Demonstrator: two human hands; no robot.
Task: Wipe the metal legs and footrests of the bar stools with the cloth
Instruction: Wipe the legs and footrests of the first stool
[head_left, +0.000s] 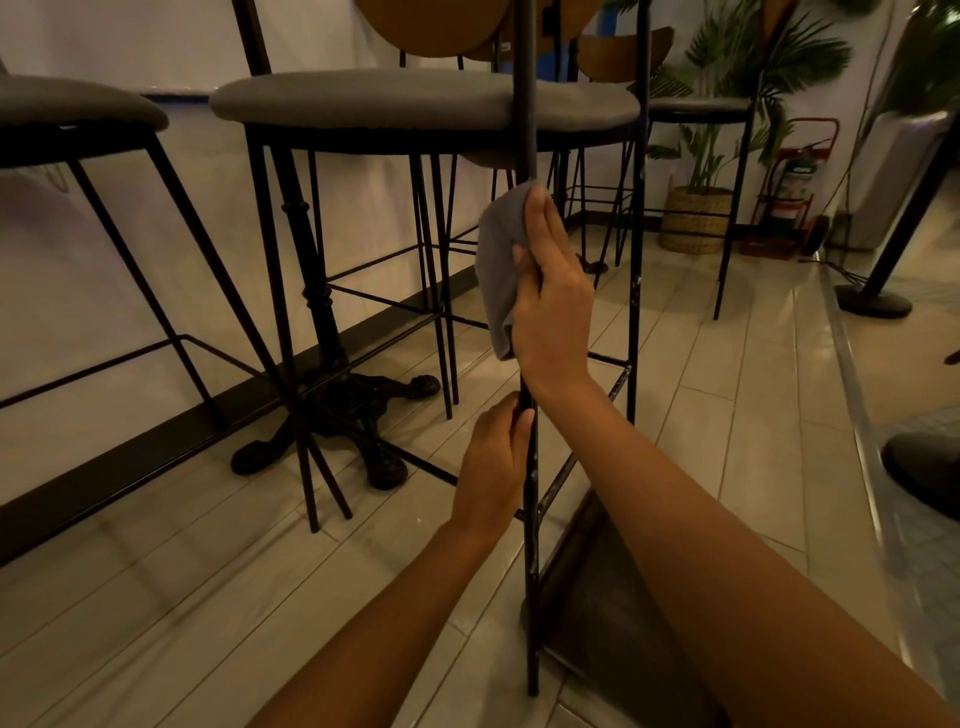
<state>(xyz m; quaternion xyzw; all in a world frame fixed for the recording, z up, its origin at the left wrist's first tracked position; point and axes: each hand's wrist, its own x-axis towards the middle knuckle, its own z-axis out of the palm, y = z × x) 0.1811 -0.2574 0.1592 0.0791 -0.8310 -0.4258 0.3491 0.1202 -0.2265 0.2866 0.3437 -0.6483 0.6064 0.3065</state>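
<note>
The right hand presses a grey cloth around a black metal stool leg. The left hand grips that leg lower down.

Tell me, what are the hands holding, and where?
The right hand holds the grey cloth against the stool leg, below the seat. The left hand grips the bare leg just under it.
</note>
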